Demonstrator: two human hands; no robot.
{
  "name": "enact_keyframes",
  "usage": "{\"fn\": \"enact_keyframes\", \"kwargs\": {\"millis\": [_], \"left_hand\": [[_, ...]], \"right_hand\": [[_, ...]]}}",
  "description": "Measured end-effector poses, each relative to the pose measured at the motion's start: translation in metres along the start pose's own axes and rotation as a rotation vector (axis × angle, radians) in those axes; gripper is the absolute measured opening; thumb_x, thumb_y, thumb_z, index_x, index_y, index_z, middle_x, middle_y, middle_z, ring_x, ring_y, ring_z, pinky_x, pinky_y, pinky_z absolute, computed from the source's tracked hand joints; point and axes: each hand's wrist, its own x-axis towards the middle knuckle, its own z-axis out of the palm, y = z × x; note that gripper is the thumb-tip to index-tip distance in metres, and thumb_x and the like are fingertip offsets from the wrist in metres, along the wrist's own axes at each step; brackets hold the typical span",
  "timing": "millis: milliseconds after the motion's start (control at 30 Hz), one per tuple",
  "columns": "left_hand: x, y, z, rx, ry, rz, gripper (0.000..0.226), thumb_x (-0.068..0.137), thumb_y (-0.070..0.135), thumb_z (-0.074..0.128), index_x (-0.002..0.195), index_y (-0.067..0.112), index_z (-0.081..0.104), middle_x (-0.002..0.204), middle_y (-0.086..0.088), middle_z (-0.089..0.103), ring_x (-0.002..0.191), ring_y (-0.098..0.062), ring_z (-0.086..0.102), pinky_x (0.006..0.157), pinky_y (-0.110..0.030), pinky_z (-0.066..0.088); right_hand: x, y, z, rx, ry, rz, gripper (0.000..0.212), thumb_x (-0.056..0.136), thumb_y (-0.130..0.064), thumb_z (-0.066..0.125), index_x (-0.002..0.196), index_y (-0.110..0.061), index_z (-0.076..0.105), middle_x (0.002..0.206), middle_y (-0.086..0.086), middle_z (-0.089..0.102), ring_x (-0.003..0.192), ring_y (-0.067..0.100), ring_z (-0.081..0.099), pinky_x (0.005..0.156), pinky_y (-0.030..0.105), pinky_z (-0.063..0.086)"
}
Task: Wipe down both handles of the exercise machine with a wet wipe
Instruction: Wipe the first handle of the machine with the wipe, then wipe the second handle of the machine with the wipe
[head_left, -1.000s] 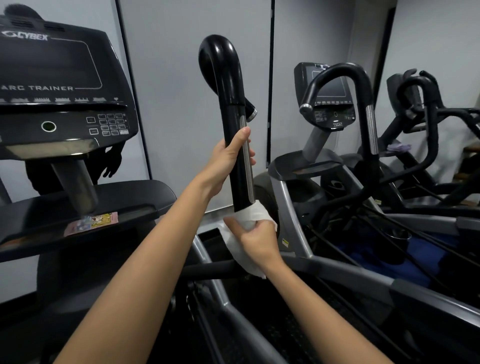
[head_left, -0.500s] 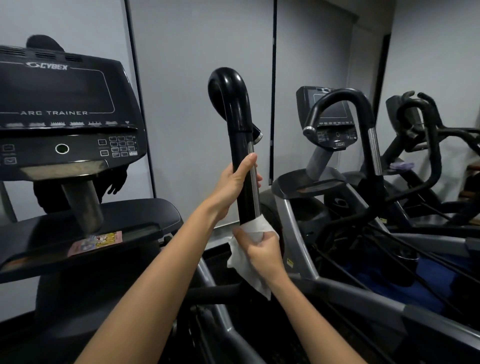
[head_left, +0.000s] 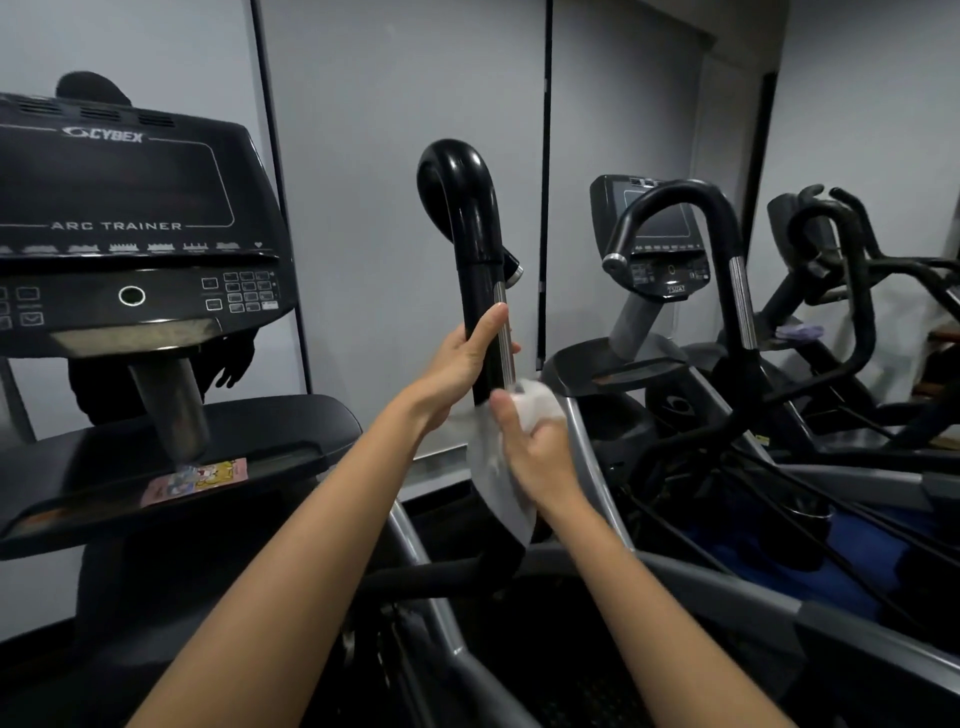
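Note:
The machine's right handle (head_left: 470, 244) is a glossy black upright tube with a curved top and a silver strip down its side. My left hand (head_left: 462, 364) grips it at mid-height, thumb pointing up. Just below, my right hand (head_left: 535, 452) holds a white wet wipe (head_left: 498, 478) wrapped against the handle's lower part; the wipe hangs down and hides that stretch of the tube. The machine's other handle is out of view.
The black console (head_left: 130, 234) marked ARC TRAINER stands at left over a tray (head_left: 260, 436) holding a colourful packet (head_left: 195, 480). Similar machines with curved handles (head_left: 727, 249) crowd the right side. A mirrored wall lies ahead.
The view has tilted up a little, so the handle sits lower in frame. My right hand and the wipe stay pressed on the handle's lower part, now bunched more to its right side. My left hand keeps its grip.

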Motion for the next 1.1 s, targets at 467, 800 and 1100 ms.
{"fn": "enact_keyframes", "kwargs": {"millis": [467, 800, 1100], "left_hand": [[-0.014, 0.012, -0.008, 0.162, -0.094, -0.132, 0.07, 0.091, 0.061, 0.033, 0.135, 0.007, 0.04, 0.116, -0.004, 0.063, 0.107, -0.016, 0.06, 0.098, -0.035, 0.044], [-0.11, 0.022, -0.037, 0.064, -0.251, -0.248, 0.051, 0.093, 0.06, 0.029, 0.121, 0.028, 0.057, 0.12, 0.007, 0.064, 0.116, -0.012, 0.059, 0.097, -0.026, 0.048], [-0.231, 0.018, -0.062, 0.009, 0.116, -0.275, 0.022, 0.092, 0.027, 0.055, 0.102, 0.01, 0.064, 0.082, 0.003, 0.068, 0.069, -0.005, 0.063, 0.058, -0.016, 0.051]], "right_hand": [[-0.041, 0.012, -0.004, -0.53, 0.114, 0.1, 0.058, 0.098, -0.044, 0.028, 0.054, -0.012, 0.049, 0.052, 0.001, 0.058, 0.051, 0.012, 0.049, 0.059, 0.029, 0.038], [-0.025, -0.092, -0.027, 0.684, -0.447, 0.413, 0.034, 0.087, -0.023, 0.046, 0.105, -0.003, 0.066, 0.098, 0.011, 0.071, 0.094, 0.022, 0.066, 0.09, 0.035, 0.05], [-0.08, -0.1, 0.001, 0.679, -1.031, 0.67, 0.068, 0.079, -0.059, 0.056, 0.119, -0.005, 0.065, 0.119, 0.017, 0.065, 0.115, 0.03, 0.059, 0.105, 0.04, 0.038]]}}
